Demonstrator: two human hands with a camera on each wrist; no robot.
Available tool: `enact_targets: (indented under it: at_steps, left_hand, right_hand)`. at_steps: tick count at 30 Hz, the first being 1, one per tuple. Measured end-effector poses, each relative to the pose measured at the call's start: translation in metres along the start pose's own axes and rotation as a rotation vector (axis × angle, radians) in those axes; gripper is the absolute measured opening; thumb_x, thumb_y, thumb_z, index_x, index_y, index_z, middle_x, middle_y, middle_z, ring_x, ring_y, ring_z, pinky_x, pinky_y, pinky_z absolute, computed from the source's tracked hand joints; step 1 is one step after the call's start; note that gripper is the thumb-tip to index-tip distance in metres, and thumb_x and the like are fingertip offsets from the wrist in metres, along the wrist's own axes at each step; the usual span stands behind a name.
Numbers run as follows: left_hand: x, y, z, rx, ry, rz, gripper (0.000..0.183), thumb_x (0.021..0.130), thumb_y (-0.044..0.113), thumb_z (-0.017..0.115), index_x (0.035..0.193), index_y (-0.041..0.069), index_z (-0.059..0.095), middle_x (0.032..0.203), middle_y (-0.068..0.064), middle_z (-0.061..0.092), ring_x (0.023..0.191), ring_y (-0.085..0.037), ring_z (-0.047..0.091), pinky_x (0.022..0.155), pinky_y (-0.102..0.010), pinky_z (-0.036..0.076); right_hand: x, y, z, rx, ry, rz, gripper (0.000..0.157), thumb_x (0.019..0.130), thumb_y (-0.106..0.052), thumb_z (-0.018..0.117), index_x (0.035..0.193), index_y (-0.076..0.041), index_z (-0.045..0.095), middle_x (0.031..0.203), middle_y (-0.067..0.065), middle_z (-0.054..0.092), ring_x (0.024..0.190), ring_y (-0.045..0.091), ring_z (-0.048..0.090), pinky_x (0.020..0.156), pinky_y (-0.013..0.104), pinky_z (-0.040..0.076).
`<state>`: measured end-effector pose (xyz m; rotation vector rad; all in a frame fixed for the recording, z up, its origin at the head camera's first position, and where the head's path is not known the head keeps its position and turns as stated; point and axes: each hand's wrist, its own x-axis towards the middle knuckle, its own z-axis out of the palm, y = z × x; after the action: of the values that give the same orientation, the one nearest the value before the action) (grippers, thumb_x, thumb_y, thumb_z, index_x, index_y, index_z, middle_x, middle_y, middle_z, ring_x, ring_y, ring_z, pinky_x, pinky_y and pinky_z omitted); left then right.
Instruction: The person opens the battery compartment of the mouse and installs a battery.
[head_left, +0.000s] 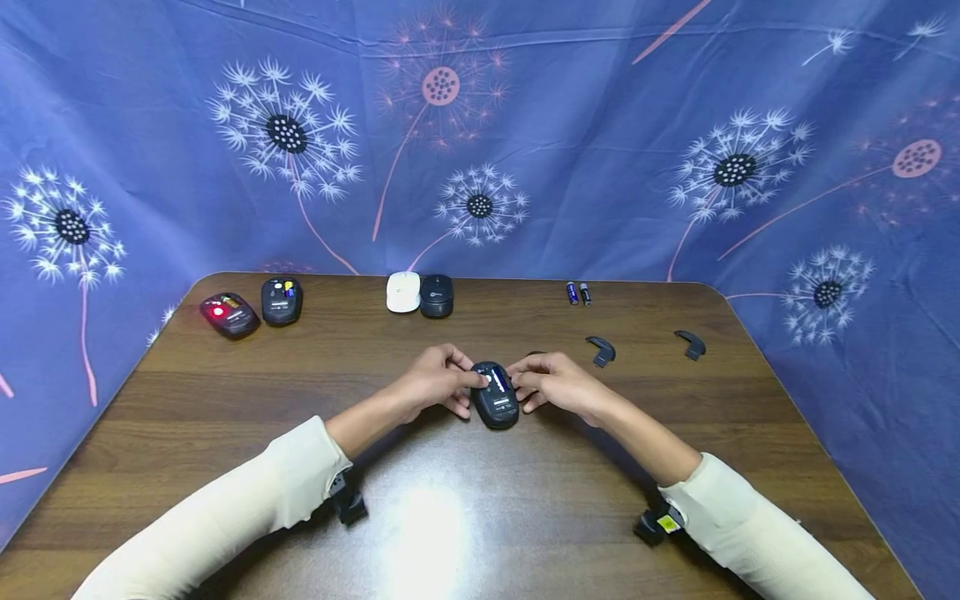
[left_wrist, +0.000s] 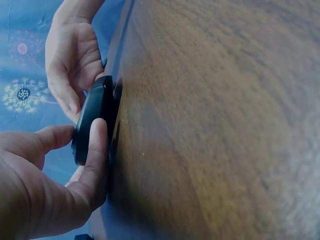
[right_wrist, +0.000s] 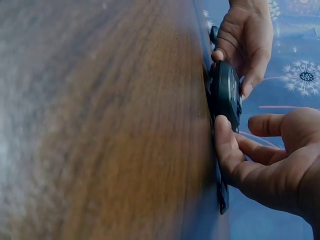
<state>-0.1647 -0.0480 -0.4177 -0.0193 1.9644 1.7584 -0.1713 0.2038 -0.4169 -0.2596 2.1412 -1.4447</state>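
Observation:
An upside-down black computer mouse (head_left: 497, 410) lies mid-table, its battery compartment uncovered with a blue battery (head_left: 500, 379) showing in it. My left hand (head_left: 438, 382) holds the mouse from the left, thumb on the upturned underside and a finger along its side, as the left wrist view shows. On the other side is my right hand (head_left: 555, 383). Its fingertips (right_wrist: 223, 125) meet the mouse's edge, while its thumb stands apart from it in the right wrist view. Behind the right hand, a dark piece (head_left: 536, 353) is mostly hidden.
Two curved black covers (head_left: 602, 351) (head_left: 692, 345) lie to the right. Two loose batteries (head_left: 572, 293) (head_left: 585, 294) are at the back. A white mouse (head_left: 403, 292) and a black mouse (head_left: 437, 297) stand together; two overturned mice (head_left: 229, 316) (head_left: 282, 302) are at far left, one glowing red.

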Motion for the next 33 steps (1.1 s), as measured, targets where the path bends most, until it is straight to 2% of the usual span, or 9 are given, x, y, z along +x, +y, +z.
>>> enact_targets:
  at_steps: [9,15,19,22,23,24,27,30,33]
  left_hand:
    - [0.001,0.000,-0.004,-0.006,0.033,0.013,0.028,0.104,0.006,0.077,0.121,-0.005,0.059,0.091,-0.009,0.066,0.065,-0.015,0.066,0.058,-0.024,0.070]
    - [0.002,0.003,-0.015,0.173,0.110,0.116,0.025,0.105,0.019,0.078,0.116,0.001,0.065,0.091,-0.008,0.074,0.070,-0.015,0.065,0.057,-0.022,0.060]
    - [0.014,-0.002,-0.032,0.351,0.160,0.274,0.018,0.107,0.025,0.075,0.113,0.008,0.072,0.096,-0.005,0.078,0.076,-0.015,0.071,0.066,-0.026,0.063]
    - [0.017,0.002,-0.040,0.485,0.225,0.332,0.016,0.109,0.023,0.068,0.115,0.010,0.076,0.105,-0.006,0.081,0.092,-0.018,0.076,0.085,-0.034,0.065]
    - [0.018,0.003,-0.043,0.519,0.245,0.342,0.018,0.110,0.023,0.066,0.116,0.010,0.077,0.109,-0.007,0.081,0.098,-0.020,0.076,0.091,-0.037,0.065]
    - [0.010,0.013,-0.041,0.554,0.271,0.320,0.020,0.111,0.019,0.063,0.119,0.007,0.077,0.114,-0.011,0.082,0.104,-0.025,0.076,0.098,-0.043,0.065]
    - [0.012,0.017,-0.047,0.611,0.303,0.340,0.026,0.115,0.021,0.059,0.126,0.005,0.077,0.123,-0.014,0.081,0.114,-0.028,0.073,0.106,-0.049,0.062]
    - [0.015,0.018,-0.054,0.625,0.314,0.361,0.030,0.116,0.021,0.056,0.130,0.003,0.075,0.127,-0.016,0.080,0.112,-0.028,0.070,0.103,-0.049,0.060]
    - [0.019,0.019,-0.062,0.641,0.318,0.390,0.029,0.114,0.017,0.056,0.131,0.003,0.075,0.128,-0.018,0.079,0.110,-0.029,0.067,0.102,-0.049,0.059]
  right_hand:
    - [0.002,0.001,-0.004,0.001,0.012,0.002,0.039,0.114,-0.012,0.059,0.146,0.011,0.065,0.124,0.022,0.072,0.099,0.019,0.073,0.083,0.027,0.072]
    - [0.008,-0.002,-0.008,-0.028,0.040,-0.032,0.039,0.115,-0.012,0.058,0.146,0.011,0.065,0.127,0.024,0.071,0.100,0.021,0.074,0.082,0.028,0.072]
    - [0.015,-0.005,-0.009,-0.069,0.070,-0.066,0.037,0.116,-0.012,0.058,0.146,0.009,0.066,0.129,0.026,0.073,0.105,0.024,0.075,0.086,0.031,0.073]
    - [0.020,-0.009,-0.009,-0.106,0.090,-0.089,0.037,0.116,-0.013,0.059,0.146,0.007,0.067,0.132,0.025,0.075,0.108,0.026,0.076,0.089,0.034,0.073]
    - [0.022,-0.010,-0.009,-0.114,0.095,-0.095,0.037,0.117,-0.014,0.059,0.146,0.006,0.067,0.132,0.025,0.075,0.109,0.027,0.077,0.090,0.035,0.073]
    - [0.023,-0.012,-0.009,-0.123,0.100,-0.100,0.037,0.117,-0.015,0.059,0.147,0.005,0.068,0.131,0.024,0.076,0.108,0.027,0.077,0.089,0.035,0.072]
    - [0.029,-0.017,-0.008,-0.168,0.117,-0.126,0.038,0.118,-0.018,0.059,0.148,0.002,0.068,0.130,0.022,0.077,0.108,0.027,0.076,0.091,0.035,0.070]
    - [0.038,-0.019,-0.007,-0.234,0.134,-0.158,0.039,0.118,-0.020,0.059,0.150,0.000,0.068,0.131,0.020,0.077,0.108,0.026,0.074,0.091,0.033,0.066]
    - [0.045,-0.022,-0.005,-0.321,0.153,-0.197,0.041,0.117,-0.020,0.060,0.152,-0.003,0.068,0.139,0.017,0.077,0.117,0.028,0.074,0.099,0.039,0.064]
